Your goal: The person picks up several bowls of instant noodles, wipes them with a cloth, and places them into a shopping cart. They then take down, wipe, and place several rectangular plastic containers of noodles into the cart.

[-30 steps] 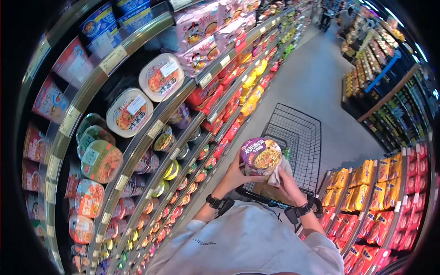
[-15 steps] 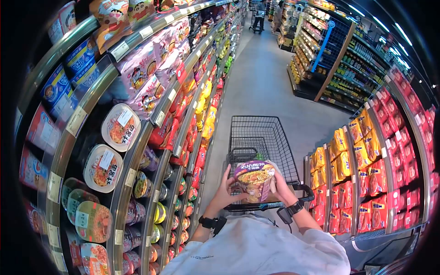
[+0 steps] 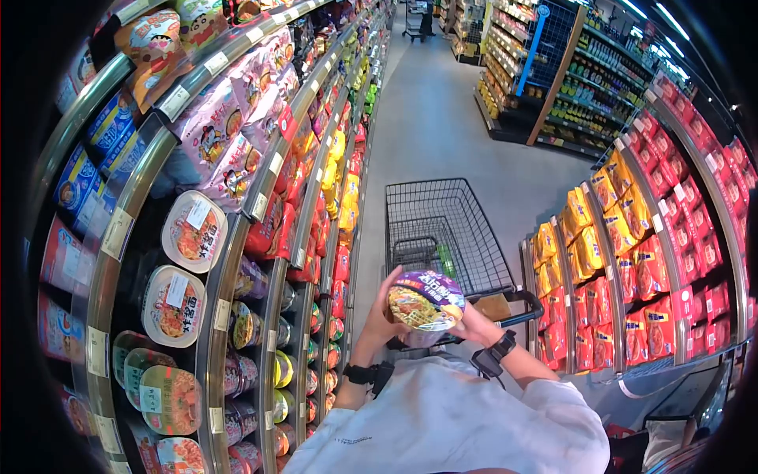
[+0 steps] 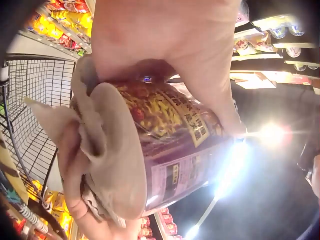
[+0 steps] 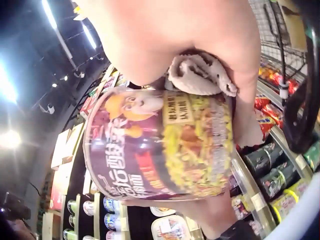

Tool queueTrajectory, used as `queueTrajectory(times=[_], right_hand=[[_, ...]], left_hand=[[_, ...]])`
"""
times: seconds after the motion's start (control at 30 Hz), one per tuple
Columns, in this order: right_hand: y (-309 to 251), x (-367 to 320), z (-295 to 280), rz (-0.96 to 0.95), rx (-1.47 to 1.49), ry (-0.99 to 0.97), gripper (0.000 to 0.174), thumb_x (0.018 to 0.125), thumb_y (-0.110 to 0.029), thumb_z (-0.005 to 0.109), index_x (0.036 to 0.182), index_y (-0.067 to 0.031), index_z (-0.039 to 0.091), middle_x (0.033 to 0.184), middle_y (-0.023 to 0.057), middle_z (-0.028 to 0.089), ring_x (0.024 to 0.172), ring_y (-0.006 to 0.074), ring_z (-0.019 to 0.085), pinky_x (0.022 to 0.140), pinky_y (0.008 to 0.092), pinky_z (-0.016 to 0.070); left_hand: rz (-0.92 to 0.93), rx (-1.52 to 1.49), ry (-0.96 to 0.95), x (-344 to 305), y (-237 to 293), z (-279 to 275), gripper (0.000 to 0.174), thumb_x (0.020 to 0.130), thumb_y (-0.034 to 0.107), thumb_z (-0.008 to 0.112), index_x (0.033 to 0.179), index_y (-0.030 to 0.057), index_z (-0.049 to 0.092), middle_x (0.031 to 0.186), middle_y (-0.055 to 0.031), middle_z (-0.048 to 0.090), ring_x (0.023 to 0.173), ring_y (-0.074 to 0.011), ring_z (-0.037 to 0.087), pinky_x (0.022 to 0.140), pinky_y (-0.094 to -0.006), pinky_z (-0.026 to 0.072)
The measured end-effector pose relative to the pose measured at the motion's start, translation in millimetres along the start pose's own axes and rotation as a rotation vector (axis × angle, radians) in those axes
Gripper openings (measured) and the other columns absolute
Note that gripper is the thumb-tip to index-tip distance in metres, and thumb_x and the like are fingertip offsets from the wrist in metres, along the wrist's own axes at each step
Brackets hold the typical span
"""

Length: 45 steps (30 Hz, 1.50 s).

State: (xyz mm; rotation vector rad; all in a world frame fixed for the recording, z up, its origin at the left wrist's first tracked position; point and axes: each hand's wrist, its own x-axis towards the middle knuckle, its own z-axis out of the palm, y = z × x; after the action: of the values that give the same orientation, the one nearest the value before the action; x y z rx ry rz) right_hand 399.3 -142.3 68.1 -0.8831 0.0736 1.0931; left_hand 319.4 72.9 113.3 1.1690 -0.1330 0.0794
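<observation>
A purple instant noodle tub is held between both hands in front of the chest, its printed lid tilted up toward the head camera. My left hand grips its left side, and my right hand holds the right side. The left wrist view shows the left hand curled over the tub, with a crumpled pale cloth against its base. From the right wrist, the right hand grips the tub with the cloth bunched under the palm.
A black wire shopping cart stands just ahead, with a green item and a brown item in it. Shelves of noodle bowls and packets line the left. Yellow and red packets fill the right shelves. The grey aisle floor runs forward.
The head view has swung right, then slightly further down the aisle. The tub has turned and tilted in the hands, and its lid now faces the camera. Both hands keep hold.
</observation>
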Motion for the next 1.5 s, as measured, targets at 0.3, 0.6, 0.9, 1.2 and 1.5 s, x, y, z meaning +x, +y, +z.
queueTrajectory(times=[0.3,0.6,0.9,1.2,1.5], right_hand=[[-37,-2,25,-0.497,-0.377,0.258,0.046,0.106,-0.034,0.049,0.14,-0.0026,0.05,0.133,0.0051,0.058,0.124,0.0129,0.052,0.107,0.0291,0.039],[-60,-8,-4,-0.319,-0.559,0.045,0.052,0.098,-0.032,0.063,0.139,-0.004,0.049,0.133,0.0063,0.056,0.122,0.0147,0.052,0.106,0.0305,0.041],[-95,15,-47,-0.059,-0.32,0.003,0.05,0.095,-0.028,0.067,0.137,-0.0045,0.049,0.125,0.0054,0.062,0.109,0.0128,0.062,0.095,0.0299,0.0505],[-102,111,-130,-0.131,-0.528,0.095,0.043,0.095,-0.031,0.068,0.126,-0.0034,0.058,0.108,0.0035,0.065,0.098,0.0126,0.063,0.09,0.0271,0.05],[-53,208,-240,0.055,-0.509,0.217,0.044,0.086,-0.022,0.076,0.121,-0.001,0.06,0.115,0.0066,0.066,0.102,0.0147,0.063,0.089,0.0285,0.051]], left_hand=[[-0.254,-0.05,0.16,0,-38,-8,0.072,0.093,0.03,0.072,0.148,0.0044,0.033,0.141,-0.0106,0.046,0.129,-0.0172,0.045,0.111,-0.0334,0.0366],[-0.393,0.193,0.275,14,-3,20,0.071,0.086,0.027,0.08,0.142,0.0035,0.043,0.126,-0.0065,0.061,0.12,-0.0151,0.057,0.101,-0.0302,0.0467],[-0.4,0.2,0.633,-7,-26,-31,0.055,0.101,0.046,0.054,0.132,0.0007,0.055,0.126,-0.0154,0.062,0.1,-0.0241,0.068,0.083,-0.035,0.0566],[0.13,0.255,1.483,-111,25,-154,0.028,0.097,0.02,0.061,0.114,-0.0023,0.059,0.101,-0.0163,0.068,0.083,-0.0262,0.07,0.071,-0.0347,0.0573],[0.286,0.199,1.825,-180,-1,-249,0.054,0.095,0.029,0.07,0.117,-0.0168,0.051,0.11,-0.0242,0.055,0.097,-0.0337,0.066,0.091,-0.0394,0.0594]])
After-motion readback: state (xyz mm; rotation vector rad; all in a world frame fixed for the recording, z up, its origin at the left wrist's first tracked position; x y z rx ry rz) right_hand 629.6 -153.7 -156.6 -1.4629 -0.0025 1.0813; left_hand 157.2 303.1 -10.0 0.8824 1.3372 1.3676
